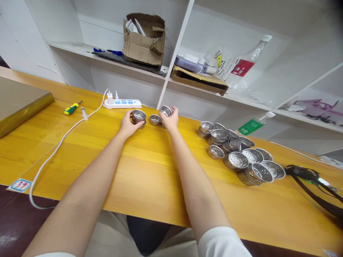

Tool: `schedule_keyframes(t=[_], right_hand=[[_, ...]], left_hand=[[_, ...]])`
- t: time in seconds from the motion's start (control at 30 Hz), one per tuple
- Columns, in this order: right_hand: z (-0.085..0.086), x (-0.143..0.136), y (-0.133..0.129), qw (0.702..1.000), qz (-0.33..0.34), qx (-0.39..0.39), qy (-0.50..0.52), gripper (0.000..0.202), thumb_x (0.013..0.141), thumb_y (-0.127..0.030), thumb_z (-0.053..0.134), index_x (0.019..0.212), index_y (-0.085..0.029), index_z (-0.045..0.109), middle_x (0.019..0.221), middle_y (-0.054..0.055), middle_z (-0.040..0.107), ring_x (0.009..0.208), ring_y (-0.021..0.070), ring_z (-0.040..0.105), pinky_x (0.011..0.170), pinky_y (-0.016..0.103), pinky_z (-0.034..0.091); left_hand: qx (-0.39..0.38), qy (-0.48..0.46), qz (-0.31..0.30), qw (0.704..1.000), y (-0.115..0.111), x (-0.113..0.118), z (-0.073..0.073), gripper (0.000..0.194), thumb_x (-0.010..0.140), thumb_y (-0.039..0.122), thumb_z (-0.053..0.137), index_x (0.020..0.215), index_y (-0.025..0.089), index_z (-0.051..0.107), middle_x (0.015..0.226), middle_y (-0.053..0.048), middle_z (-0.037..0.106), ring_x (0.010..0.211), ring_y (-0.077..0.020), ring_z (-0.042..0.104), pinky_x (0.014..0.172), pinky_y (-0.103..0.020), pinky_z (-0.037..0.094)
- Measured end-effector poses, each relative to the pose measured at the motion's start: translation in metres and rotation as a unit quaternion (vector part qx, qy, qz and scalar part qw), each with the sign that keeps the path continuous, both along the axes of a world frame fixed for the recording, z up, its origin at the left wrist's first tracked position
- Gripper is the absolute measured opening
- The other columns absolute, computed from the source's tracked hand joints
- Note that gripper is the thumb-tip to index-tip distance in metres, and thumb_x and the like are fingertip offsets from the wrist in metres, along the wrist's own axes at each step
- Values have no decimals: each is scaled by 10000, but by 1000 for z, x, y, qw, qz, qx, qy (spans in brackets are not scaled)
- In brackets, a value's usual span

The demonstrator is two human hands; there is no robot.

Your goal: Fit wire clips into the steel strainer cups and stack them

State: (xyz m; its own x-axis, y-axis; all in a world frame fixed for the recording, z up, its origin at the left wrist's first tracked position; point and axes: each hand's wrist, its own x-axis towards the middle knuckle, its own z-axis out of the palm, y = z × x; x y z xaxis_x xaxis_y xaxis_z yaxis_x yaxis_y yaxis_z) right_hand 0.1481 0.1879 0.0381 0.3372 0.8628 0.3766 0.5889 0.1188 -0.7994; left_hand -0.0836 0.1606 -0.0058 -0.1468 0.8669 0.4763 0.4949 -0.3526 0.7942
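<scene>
My left hand (129, 125) is closed round a perforated metal cup (139, 116), which sits on top of another cup whose rim shows below it. To the right, my right hand (170, 119) grips a second perforated metal cup (166, 111). Beneath that one, part of another cup shows; my fingers hide the rest. Between my hands a small, low metal cup (155, 120) stands upright on the yellow table (142, 171). Farther right is a cluster of similar perforated cups (236, 160), some nested or stacked and some tilted.
A white power strip (123, 104) lies behind my left hand, its cable running left. A screwdriver (71, 108) rests at the left. Behind the table are white shelves holding a cardboard box (144, 44). A green-labelled bottle (253, 125) and a black strap (313, 192) are at the right.
</scene>
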Motion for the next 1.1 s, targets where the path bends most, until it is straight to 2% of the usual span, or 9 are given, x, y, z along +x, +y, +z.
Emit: schedule_keyframes(t=[0.13, 0.27, 0.43, 0.53, 0.67, 0.77, 0.9, 1.1], right_hand=[[-8, 25, 3, 997, -8, -26, -66, 756, 777, -392, 760, 1449, -178, 489, 1422, 187, 607, 1342, 338, 582, 1160, 503, 457], [-17, 33, 8, 993, 16, -61, -103, 729, 700, -309, 793, 1377, -162, 567, 1365, 200, 603, 1316, 359, 588, 1183, 500, 434], [-26, 32, 10, 990, 48, -82, -101, 834, 657, -349, 848, 1411, -150, 552, 1384, 216, 575, 1333, 367, 577, 1190, 520, 420], [-27, 34, 8, 987, 66, -89, -117, 888, 636, -331, 871, 1436, -152, 529, 1372, 206, 608, 1326, 356, 586, 1171, 516, 436], [-19, 37, 6, 989, 42, -75, -123, 796, 699, -323, 834, 1416, -141, 541, 1337, 203, 663, 1293, 344, 616, 1136, 497, 464], [-7, 31, 10, 993, 34, -31, -108, 812, 711, -386, 844, 1422, -150, 529, 1343, 200, 671, 1281, 338, 625, 1117, 496, 481], [2, 7, 21, 994, 69, -5, -89, 815, 714, -407, 851, 1419, -158, 526, 1336, 187, 686, 1245, 311, 653, 1100, 470, 503], [-14, -24, 28, 993, 83, -44, -66, 772, 721, -421, 863, 1388, -187, 553, 1335, 161, 700, 1254, 301, 659, 1116, 470, 497]], left_hand=[[-7, -4, 0, 1000, 1, 0, -1, 700, 717, 424, 875, 1319, 242, 569, 1378, -116, 665, 1258, -294, 651, 1085, -453, 540], [-10, -4, -1, 1000, 1, 0, -1, 730, 711, 428, 880, 1340, 251, 554, 1402, -118, 649, 1273, -299, 645, 1084, -455, 542], [-14, -18, -13, 1000, 1, 0, -2, 754, 719, 441, 874, 1367, 259, 532, 1409, -123, 647, 1293, -297, 642, 1098, -458, 538], [-16, -23, -12, 1000, 1, 0, -2, 761, 716, 443, 875, 1369, 256, 530, 1405, -127, 649, 1293, -301, 644, 1100, -466, 539], [-17, -29, -13, 999, 2, 0, -2, 753, 709, 429, 880, 1355, 251, 538, 1411, -131, 645, 1293, -304, 643, 1098, -466, 541], [-18, -34, -18, 999, 3, 0, -3, 747, 709, 430, 882, 1347, 250, 539, 1396, -128, 655, 1289, -303, 648, 1101, -469, 539], [-13, -33, -13, 999, 3, 0, -4, 749, 704, 423, 889, 1343, 245, 542, 1389, -132, 655, 1278, -304, 651, 1090, -464, 546], [3, -22, -7, 1000, 1, 1, -3, 716, 698, 387, 896, 1311, 236, 558, 1360, -127, 673, 1249, -300, 665, 1106, -462, 534]])
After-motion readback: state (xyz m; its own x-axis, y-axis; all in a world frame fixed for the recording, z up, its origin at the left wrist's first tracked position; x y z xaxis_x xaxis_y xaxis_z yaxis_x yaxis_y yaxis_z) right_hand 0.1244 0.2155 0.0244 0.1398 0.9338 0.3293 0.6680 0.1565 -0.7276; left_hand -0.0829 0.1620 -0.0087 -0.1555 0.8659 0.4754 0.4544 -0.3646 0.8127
